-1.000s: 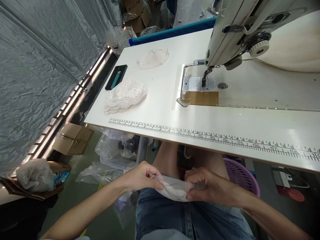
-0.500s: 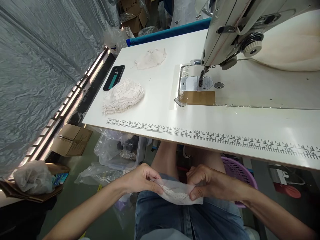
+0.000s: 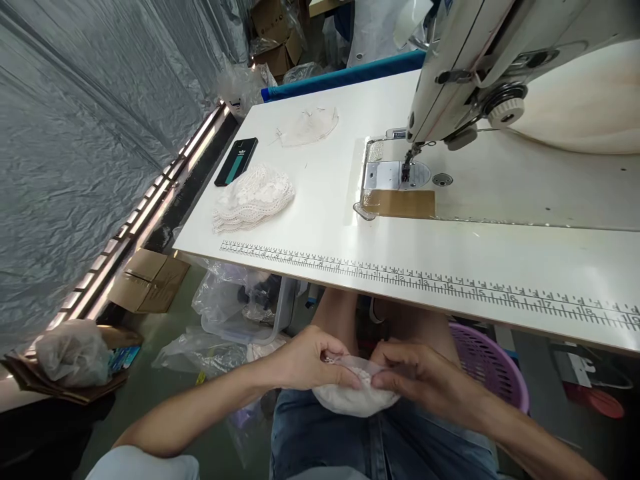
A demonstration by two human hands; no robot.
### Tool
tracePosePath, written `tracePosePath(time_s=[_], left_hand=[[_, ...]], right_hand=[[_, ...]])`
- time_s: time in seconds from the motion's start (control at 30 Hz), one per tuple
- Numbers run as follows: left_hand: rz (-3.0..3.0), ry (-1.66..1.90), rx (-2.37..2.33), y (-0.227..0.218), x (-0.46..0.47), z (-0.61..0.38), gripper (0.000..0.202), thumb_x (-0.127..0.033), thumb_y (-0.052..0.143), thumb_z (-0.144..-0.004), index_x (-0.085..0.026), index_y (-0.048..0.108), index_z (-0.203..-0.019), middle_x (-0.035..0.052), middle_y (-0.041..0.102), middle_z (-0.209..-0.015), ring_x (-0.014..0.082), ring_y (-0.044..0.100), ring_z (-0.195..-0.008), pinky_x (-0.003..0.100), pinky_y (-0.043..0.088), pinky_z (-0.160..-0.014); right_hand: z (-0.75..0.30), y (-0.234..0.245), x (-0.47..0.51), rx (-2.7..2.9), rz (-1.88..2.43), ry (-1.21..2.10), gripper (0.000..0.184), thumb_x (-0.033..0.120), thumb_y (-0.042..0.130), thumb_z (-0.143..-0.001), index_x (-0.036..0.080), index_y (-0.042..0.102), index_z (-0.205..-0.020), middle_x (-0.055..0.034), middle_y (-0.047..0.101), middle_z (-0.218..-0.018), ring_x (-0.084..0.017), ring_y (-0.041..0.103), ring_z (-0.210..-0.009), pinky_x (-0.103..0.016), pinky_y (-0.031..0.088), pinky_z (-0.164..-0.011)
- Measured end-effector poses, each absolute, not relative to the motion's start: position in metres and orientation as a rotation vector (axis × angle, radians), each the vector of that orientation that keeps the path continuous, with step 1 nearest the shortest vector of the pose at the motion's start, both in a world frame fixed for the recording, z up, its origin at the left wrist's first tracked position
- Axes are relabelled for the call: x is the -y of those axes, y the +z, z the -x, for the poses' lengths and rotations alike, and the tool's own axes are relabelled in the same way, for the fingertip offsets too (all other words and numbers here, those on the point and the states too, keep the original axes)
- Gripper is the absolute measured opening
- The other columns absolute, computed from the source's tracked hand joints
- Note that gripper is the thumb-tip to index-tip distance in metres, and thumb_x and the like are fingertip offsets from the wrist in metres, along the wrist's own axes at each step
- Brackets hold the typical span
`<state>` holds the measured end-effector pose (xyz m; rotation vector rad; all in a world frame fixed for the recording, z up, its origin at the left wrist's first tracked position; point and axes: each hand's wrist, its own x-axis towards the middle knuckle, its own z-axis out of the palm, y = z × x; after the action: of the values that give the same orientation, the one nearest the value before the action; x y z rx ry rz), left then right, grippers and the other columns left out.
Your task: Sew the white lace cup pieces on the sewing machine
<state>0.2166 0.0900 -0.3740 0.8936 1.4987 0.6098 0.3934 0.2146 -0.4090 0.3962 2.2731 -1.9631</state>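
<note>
Piece (image 3: 355,399), pinched between left hand (image 3: 305,360) and right hand (image 3: 415,379): thin white cloth, sheer, matt, with rough lace edging.
Lace pile (image 3: 253,197): white openwork cloth, textured.
Table top (image 3: 325,227): white laminate, smooth and glossy (bright reflections show on it).
Sewing machine (image 3: 465,60): cream painted body, smooth gloss.
Needle plate (image 3: 390,175): bare bright metal.
Patch (image 3: 403,203) beside the plate: brown, matt, tape-like.
Phone (image 3: 236,161): black, glossy.
Basket (image 3: 493,373): purple plastic, perforated.
Wall sheeting (image 3: 75,133): grey plastic film, creased.
Box (image 3: 150,283): matt cardboard.
Trousers (image 3: 350,440): blue denim.
</note>
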Motion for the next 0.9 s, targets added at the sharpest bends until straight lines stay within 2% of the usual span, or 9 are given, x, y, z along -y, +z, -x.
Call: tracePosePath(time_s=[0.13, 0.3, 0.43, 0.57, 0.63, 0.67, 0.73, 0.8, 0.9], left_hand=[[-0.848, 0.701, -1.542, -0.374, -0.092, -0.217, 0.042, -0.05, 0.074, -0.063, -0.012, 0.057, -0.059, -0.0062, 0.038, -0.048, 0.0051, 0.029, -0.047, 0.019, 0.019, -0.041], [-1.029, 0.729, -1.459, -0.354, -0.103, -0.206, 0.05, -0.058, 0.06, -0.074, -0.013, 0.048, -0.056, -0.0062, 0.033, -0.049, 0.0045, 0.026, -0.046, 0.018, 0.016, -0.04], [-1.233, 0.716, -1.636, -0.298, -0.132, -0.164, 0.046, -0.056, 0.057, -0.078, -0.014, 0.051, -0.06, -0.0046, 0.041, -0.053, 0.005, 0.032, -0.044, 0.018, 0.023, -0.042], [-1.567, 0.774, -2.135, -0.237, -0.175, -0.115, 0.047, -0.052, 0.05, -0.084, -0.015, 0.046, -0.055, -0.0045, 0.037, -0.051, 0.0066, 0.034, -0.045, 0.02, 0.027, -0.048], [-1.767, 0.619, -2.438, -0.225, -0.185, -0.115, 0.034, -0.043, 0.054, -0.084, -0.014, 0.059, -0.068, 0.0012, 0.053, -0.062, 0.0145, 0.05, -0.063, 0.025, 0.037, -0.06], [-1.829, 0.64, -2.576, -0.227, -0.186, -0.122, 0.025, -0.038, 0.059, -0.082, -0.014, 0.063, -0.083, 0.0057, 0.06, -0.078, 0.0207, 0.055, -0.079, 0.03, 0.041, -0.07], [-1.951, 0.768, -2.444, -0.241, -0.178, -0.15, 0.033, -0.033, 0.058, -0.083, -0.015, 0.059, -0.111, 0.0118, 0.059, -0.112, 0.0278, 0.049, -0.108, 0.04, 0.04, -0.086], [-1.89, 0.727, -1.913, -0.264, -0.163, -0.185, 0.045, -0.038, 0.055, -0.086, -0.022, 0.05, -0.128, 0.0096, 0.051, -0.13, 0.0249, 0.047, -0.115, 0.038, 0.039, -0.092], [-1.426, 0.75, -1.389, -0.301, -0.145, -0.226, 0.056, -0.041, 0.068, -0.075, -0.023, 0.053, -0.126, 0.0072, 0.061, -0.114, 0.0214, 0.055, -0.102, 0.031, 0.042, -0.085]], right_hand=[[-0.396, -0.404, -0.217, -2.361, -0.419, -1.957, 0.039, 0.047, 0.041, -0.092, 0.017, 0.061, -0.076, 0.0008, 0.053, -0.064, -0.012, 0.046, -0.059, -0.021, 0.034, -0.051], [-0.403, -0.387, -0.228, -2.406, -0.478, -2.058, 0.035, 0.045, 0.043, -0.091, 0.019, 0.063, -0.079, -0.0007, 0.058, -0.069, -0.015, 0.051, -0.066, -0.023, 0.039, -0.06], [-0.408, -0.371, -0.238, -2.458, -0.603, -2.191, 0.035, 0.045, 0.046, -0.09, 0.018, 0.059, -0.071, -0.0001, 0.054, -0.067, -0.014, 0.048, -0.065, -0.023, 0.037, -0.059], [-0.411, -0.361, -0.245, -2.432, -0.679, -2.25, 0.037, 0.05, 0.049, -0.087, 0.018, 0.058, -0.071, 0.001, 0.049, -0.064, -0.012, 0.043, -0.061, -0.022, 0.034, -0.055], [-0.413, -0.36, -0.248, -2.428, -0.702, -2.262, 0.036, 0.051, 0.051, -0.085, 0.018, 0.059, -0.072, 0.001, 0.05, -0.064, -0.012, 0.044, -0.06, -0.023, 0.035, -0.055], [-0.413, -0.36, -0.249, -2.434, -0.698, -2.26, 0.036, 0.051, 0.052, -0.085, 0.018, 0.06, -0.073, 0.0007, 0.052, -0.064, -0.012, 0.045, -0.06, -0.023, 0.036, -0.055], [-0.415, -0.36, -0.251, -2.44, -0.647, -2.256, 0.034, 0.049, 0.052, -0.086, 0.018, 0.062, -0.076, -0.0008, 0.056, -0.068, -0.014, 0.049, -0.063, -0.024, 0.038, -0.058], [-0.418, -0.358, -0.252, -2.438, -0.541, -2.266, 0.031, 0.045, 0.053, -0.087, 0.018, 0.064, -0.077, -0.0024, 0.06, -0.072, -0.015, 0.053, -0.068, -0.026, 0.041, -0.062], [-0.423, -0.354, -0.252, -2.421, -0.372, -2.3, 0.025, 0.038, 0.054, -0.088, 0.018, 0.066, -0.077, -0.0038, 0.064, -0.077, -0.017, 0.057, -0.073, -0.027, 0.043, -0.067]])
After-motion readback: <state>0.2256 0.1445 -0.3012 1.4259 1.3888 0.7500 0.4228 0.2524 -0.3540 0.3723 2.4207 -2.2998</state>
